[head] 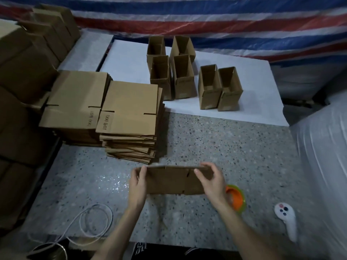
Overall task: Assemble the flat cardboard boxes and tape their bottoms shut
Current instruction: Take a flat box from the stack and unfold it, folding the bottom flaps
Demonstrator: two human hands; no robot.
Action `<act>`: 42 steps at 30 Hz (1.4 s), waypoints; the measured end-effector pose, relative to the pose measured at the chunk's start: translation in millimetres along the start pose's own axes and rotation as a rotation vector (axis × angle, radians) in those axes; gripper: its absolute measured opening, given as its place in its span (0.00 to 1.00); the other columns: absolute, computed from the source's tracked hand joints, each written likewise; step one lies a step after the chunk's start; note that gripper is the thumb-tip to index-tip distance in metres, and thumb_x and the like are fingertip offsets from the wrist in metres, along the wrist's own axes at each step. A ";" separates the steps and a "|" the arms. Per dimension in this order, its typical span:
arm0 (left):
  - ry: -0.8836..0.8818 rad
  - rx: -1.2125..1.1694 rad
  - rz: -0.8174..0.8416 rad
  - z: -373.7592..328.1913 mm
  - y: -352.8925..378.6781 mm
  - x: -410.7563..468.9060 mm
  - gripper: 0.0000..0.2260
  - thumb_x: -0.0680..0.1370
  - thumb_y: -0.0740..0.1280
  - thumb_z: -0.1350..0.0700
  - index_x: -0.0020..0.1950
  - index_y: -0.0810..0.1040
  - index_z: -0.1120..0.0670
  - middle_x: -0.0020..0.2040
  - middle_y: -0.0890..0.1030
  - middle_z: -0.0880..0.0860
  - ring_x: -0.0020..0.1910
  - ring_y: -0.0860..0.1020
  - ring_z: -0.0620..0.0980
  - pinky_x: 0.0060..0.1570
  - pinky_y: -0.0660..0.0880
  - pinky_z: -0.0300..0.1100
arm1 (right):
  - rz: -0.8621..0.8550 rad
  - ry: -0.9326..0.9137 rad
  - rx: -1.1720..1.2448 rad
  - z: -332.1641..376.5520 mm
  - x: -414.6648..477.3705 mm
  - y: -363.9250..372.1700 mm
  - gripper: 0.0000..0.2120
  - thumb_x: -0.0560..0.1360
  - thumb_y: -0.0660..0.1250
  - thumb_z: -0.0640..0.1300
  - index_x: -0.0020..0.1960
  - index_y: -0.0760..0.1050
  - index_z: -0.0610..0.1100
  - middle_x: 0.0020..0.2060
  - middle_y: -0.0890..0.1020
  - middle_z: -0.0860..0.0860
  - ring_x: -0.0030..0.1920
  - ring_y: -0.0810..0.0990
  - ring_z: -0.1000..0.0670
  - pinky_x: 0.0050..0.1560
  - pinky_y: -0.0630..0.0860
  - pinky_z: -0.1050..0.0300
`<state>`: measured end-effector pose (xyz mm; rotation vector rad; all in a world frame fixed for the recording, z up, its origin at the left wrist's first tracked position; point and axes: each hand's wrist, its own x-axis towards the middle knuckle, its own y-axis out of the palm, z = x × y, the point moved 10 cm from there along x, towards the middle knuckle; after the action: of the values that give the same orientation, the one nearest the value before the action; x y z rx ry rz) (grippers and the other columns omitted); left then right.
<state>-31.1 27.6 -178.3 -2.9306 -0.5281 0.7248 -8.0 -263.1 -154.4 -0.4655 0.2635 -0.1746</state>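
Head view, single entry.

1. Flat cardboard box (169, 182): unfolded, held edge-up above the near-centre of the speckled table (225, 147), long side running L-R, flap slots visible on the near face.
2. Left hand (138, 186): clamped on the box's L end, thumb on the near face, fingers behind.
3. Right hand (211, 182): clamped on the R end, thumb on the near face, fingers curled over the top edge.
4. Tape roll (236, 198): orange w/ green rim, on the table just R of the right wrist, partly hidden by it.
5. Near stack of flats (129, 109): tall pile, top sheet printed "(KK)", beyond the held box to the L.
6. Second stack of flats (75, 98): touching the first on its L side.
7. Assembled boxes (183, 79): qty 6, upright, tops open, on the white sheet (253, 102) at the far side; 4 in a tight block, 2 side by side to the R.
8. White controller (286, 220): lying near the R table edge.
9. White cable (93, 220): looped, near-L corner.
10. Large cartons (22, 62): stacked along the L.
11. Striped tarp (206, 19): red/blue/white, backdrop.
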 end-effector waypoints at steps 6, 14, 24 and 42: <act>-0.068 -0.013 -0.053 32.2 -3.4 -5.8 0.12 0.83 0.59 0.41 0.53 0.75 0.48 0.50 0.78 0.46 0.48 0.76 0.36 0.44 0.69 0.37 | -0.013 -0.108 -0.216 -7.1 -22.2 13.9 0.22 0.71 0.76 0.55 0.61 0.75 0.52 0.64 0.69 0.51 0.66 0.68 0.56 0.65 0.60 0.76; -0.078 0.038 -0.015 29.1 -8.2 -6.7 0.10 0.83 0.60 0.44 0.52 0.76 0.48 0.50 0.78 0.46 0.50 0.75 0.39 0.43 0.69 0.35 | -0.062 -0.035 -0.321 -8.8 -22.5 13.9 0.27 0.71 0.76 0.59 0.64 0.74 0.50 0.75 0.62 0.49 0.74 0.66 0.47 0.65 0.68 0.58; -0.094 -0.030 -0.007 24.3 -14.0 -9.9 0.08 0.84 0.59 0.48 0.61 0.72 0.47 0.53 0.75 0.44 0.58 0.73 0.49 0.54 0.68 0.45 | 0.226 -0.171 -0.207 18.9 -23.1 41.4 0.51 0.63 0.75 0.49 0.77 0.50 0.53 0.73 0.62 0.49 0.71 0.66 0.49 0.71 0.68 0.56; -0.159 0.001 0.110 51.6 -6.7 2.2 0.19 0.85 0.58 0.53 0.73 0.63 0.35 0.75 0.67 0.55 0.68 0.70 0.59 0.67 0.69 0.61 | 0.629 -0.174 -0.074 3.0 -57.7 71.9 0.55 0.63 0.56 0.28 0.79 0.44 0.67 0.76 0.45 0.73 0.76 0.42 0.69 0.72 0.42 0.76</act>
<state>-55.4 34.2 -223.9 -2.9362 -0.3794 0.9768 -54.4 -185.6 -173.0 -0.4485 0.2352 0.4893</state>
